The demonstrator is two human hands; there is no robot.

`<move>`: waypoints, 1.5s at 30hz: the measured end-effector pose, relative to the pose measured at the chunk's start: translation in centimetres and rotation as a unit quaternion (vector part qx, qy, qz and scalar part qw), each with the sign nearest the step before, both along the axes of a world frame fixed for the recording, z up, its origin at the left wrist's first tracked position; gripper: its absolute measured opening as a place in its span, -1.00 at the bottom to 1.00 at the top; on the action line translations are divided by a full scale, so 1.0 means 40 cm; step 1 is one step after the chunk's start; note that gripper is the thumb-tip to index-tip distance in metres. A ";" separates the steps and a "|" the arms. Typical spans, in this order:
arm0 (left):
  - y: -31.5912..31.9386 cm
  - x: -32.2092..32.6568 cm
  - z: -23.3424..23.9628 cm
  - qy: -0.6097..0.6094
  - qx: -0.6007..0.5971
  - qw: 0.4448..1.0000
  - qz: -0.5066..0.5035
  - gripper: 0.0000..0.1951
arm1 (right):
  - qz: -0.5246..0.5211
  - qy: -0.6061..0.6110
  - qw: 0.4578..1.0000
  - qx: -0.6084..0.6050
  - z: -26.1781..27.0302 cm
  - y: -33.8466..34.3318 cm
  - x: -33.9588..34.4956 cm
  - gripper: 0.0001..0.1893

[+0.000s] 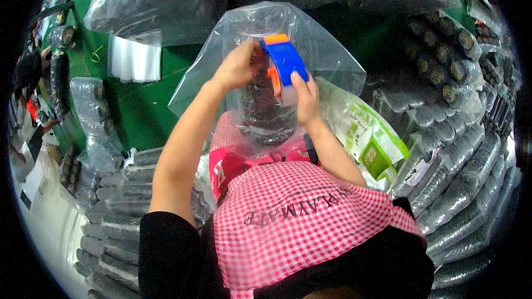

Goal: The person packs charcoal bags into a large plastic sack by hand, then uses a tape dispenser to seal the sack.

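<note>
A blue and orange packing-tape dispenser [287,59] is gripped in my right hand [308,101], the thumb lying along its blue back. Close by its front end, on the left, my left hand [241,64] has curled fingers. They are blurred, so I cannot tell whether they pinch tape or film. Under both hands a large transparent plastic bag [199,72] spreads out in front of me. Inside it a dark bundle [266,120] lies lengthwise, its near end by my red-and-white checked apron [303,211].
Large plastic-wrapped packs [156,2] line the far side of the green table [137,104]. A stack of white translucent sheets or bags [135,60] lies at left. A green-and-white printed bag [370,141] sits by my right forearm. Wrapped dark bundles [453,178] are heaped on the right.
</note>
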State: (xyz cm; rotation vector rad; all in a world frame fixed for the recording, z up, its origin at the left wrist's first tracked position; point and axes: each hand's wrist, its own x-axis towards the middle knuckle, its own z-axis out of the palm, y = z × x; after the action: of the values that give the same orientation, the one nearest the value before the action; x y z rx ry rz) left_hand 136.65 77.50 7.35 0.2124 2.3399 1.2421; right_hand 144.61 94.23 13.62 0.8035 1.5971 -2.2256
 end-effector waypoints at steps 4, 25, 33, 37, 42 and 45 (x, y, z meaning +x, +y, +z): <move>0.017 -0.155 0.007 0.027 -0.042 0.998 0.032 -0.70 | 0.099 -0.006 0.993 0.069 -0.006 0.009 0.037 -0.67; 0.014 -0.091 -0.039 0.060 -0.023 0.993 0.097 -0.67 | 0.095 -0.008 0.989 0.114 -0.077 0.026 -0.041 -0.55; 0.022 -0.179 -0.081 0.106 -0.171 0.975 -0.094 -0.55 | 0.023 -0.013 0.996 0.080 -0.013 -0.032 0.062 -0.66; 0.022 -0.159 -0.070 0.086 -0.183 0.978 -0.046 -0.59 | 0.003 -0.021 1.000 0.023 0.016 -0.037 0.153 -0.68; -0.003 -0.155 -0.084 0.136 -0.059 0.977 -0.153 -0.77 | -0.119 0.020 0.991 -0.065 0.040 -0.006 0.181 -0.57; 0.003 -0.124 -0.023 0.049 -0.054 0.981 -0.179 -0.74 | -0.157 0.046 0.979 -0.126 0.118 0.024 0.167 -0.43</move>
State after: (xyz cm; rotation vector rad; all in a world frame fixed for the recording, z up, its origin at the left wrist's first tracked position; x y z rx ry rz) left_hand 131.71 77.64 6.45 0.6391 2.3105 0.9469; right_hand 151.27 95.18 18.35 0.9443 1.2587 -2.6537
